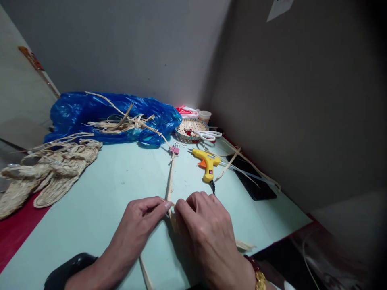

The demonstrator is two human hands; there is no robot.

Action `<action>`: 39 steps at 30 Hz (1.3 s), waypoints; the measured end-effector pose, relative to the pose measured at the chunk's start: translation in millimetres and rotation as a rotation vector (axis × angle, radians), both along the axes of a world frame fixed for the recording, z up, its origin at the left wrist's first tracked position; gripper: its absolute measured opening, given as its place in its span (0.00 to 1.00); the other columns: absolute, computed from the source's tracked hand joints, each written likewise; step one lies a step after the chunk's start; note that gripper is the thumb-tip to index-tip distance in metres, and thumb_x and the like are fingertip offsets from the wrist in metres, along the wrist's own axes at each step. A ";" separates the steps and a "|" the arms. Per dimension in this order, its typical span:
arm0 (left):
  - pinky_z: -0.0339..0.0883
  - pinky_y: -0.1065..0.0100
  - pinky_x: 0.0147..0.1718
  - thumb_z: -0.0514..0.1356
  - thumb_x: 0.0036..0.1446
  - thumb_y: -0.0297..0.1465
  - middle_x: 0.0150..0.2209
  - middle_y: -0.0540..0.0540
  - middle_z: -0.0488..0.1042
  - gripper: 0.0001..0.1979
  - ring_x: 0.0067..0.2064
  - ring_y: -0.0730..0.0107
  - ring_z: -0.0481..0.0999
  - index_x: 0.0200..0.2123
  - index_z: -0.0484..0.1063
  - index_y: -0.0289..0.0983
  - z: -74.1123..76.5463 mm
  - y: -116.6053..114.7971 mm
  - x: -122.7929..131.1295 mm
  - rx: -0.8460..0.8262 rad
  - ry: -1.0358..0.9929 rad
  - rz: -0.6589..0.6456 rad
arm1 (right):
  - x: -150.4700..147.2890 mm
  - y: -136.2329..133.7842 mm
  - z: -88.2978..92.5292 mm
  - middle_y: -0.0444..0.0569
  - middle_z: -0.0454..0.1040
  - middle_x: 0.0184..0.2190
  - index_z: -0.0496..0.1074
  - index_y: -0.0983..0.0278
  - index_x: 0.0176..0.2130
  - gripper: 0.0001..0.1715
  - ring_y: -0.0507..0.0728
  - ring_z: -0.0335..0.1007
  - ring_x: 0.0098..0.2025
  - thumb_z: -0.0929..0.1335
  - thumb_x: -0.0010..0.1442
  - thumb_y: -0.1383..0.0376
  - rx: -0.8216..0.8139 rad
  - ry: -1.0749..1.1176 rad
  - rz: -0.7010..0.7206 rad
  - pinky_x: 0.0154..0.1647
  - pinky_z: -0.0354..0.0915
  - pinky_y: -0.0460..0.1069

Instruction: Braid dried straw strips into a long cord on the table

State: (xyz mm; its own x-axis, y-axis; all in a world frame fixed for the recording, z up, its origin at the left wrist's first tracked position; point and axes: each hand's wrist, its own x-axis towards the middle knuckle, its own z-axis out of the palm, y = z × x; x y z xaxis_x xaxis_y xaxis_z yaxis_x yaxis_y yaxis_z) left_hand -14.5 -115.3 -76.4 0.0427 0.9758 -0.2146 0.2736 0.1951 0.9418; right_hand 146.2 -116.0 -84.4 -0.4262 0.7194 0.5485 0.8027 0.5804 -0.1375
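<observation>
Straw sandals (51, 173) lie finished at left. The left hand (140, 219) pinches the strand (170, 177), which runs on the table from the clip (174, 150). The right hand (205, 227) pinches it too. Its loose ends nearer me look unworked, and the glue gun (207, 163) lies untouched.

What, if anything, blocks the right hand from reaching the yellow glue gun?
Probably nothing, so likely yes. The right hand pinches the straw strip with the left hand, and the yellow glue gun lies just beyond its knuckles on the table, nothing between. It would have to release the strip first.
</observation>
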 end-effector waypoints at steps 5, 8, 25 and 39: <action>0.52 0.71 0.25 0.58 0.54 0.39 0.19 0.54 0.60 0.16 0.25 0.72 0.57 0.20 0.70 0.36 -4.0 2.7 3.8 -0.001 -0.033 0.021 | -12.0 -7.7 2.1 0.47 0.63 0.22 0.67 0.66 0.29 0.13 0.55 0.54 0.26 0.59 0.61 0.77 0.217 -0.008 0.079 0.29 0.49 0.51; 0.44 0.72 0.20 0.59 0.52 0.39 0.17 0.57 0.54 0.15 0.21 0.76 0.50 0.20 0.69 0.36 -5.4 3.2 4.3 -0.099 -0.133 0.043 | -22.6 -11.8 1.5 0.49 0.63 0.21 0.67 0.67 0.30 0.15 0.56 0.54 0.25 0.57 0.61 0.78 0.251 -0.003 0.077 0.27 0.50 0.51; 0.56 0.73 0.24 0.65 0.47 0.38 0.19 0.53 0.66 0.13 0.24 0.74 0.63 0.22 0.72 0.34 -6.0 2.2 -5.8 -0.159 -0.393 0.049 | -39.1 -9.4 -27.3 0.60 0.72 0.30 0.70 0.74 0.39 0.13 0.60 0.64 0.31 0.59 0.60 0.73 0.396 -0.203 0.277 0.32 0.58 0.55; 0.43 0.73 0.20 0.63 0.46 0.49 0.16 0.56 0.56 0.21 0.19 0.77 0.50 0.21 0.71 0.35 4.2 10.8 -33.2 -0.149 -0.204 0.039 | 17.1 123.2 88.9 0.48 0.75 0.29 0.73 0.67 0.38 0.15 0.52 0.69 0.31 0.59 0.66 0.66 -0.504 -0.065 0.177 0.31 0.58 0.45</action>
State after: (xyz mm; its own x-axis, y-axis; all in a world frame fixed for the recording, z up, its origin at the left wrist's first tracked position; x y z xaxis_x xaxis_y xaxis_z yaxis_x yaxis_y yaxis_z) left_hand -47.7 -104.5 -72.2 0.0625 0.9358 -0.3471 0.0698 0.3428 0.9368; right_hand 163.3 7.1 4.5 -0.5865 0.8007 0.1224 0.7145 0.5826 -0.3873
